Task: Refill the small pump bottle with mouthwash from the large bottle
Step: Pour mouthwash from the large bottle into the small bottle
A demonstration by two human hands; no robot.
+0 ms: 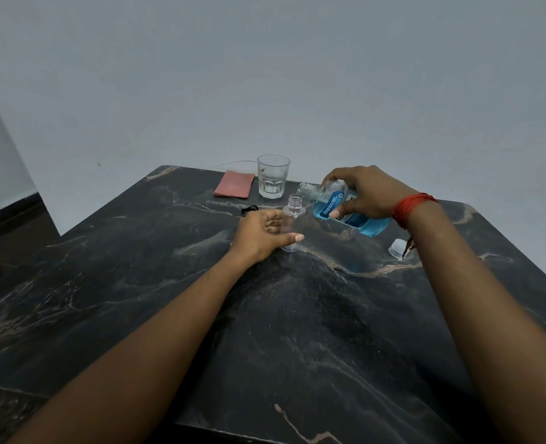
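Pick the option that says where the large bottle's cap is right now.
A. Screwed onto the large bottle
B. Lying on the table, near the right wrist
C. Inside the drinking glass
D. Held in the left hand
B: the pale cap lies on the dark table beside the right wrist, while the large bottle, tilted in the right hand, shows an open neck.

Bare forearms, red thread band around right wrist
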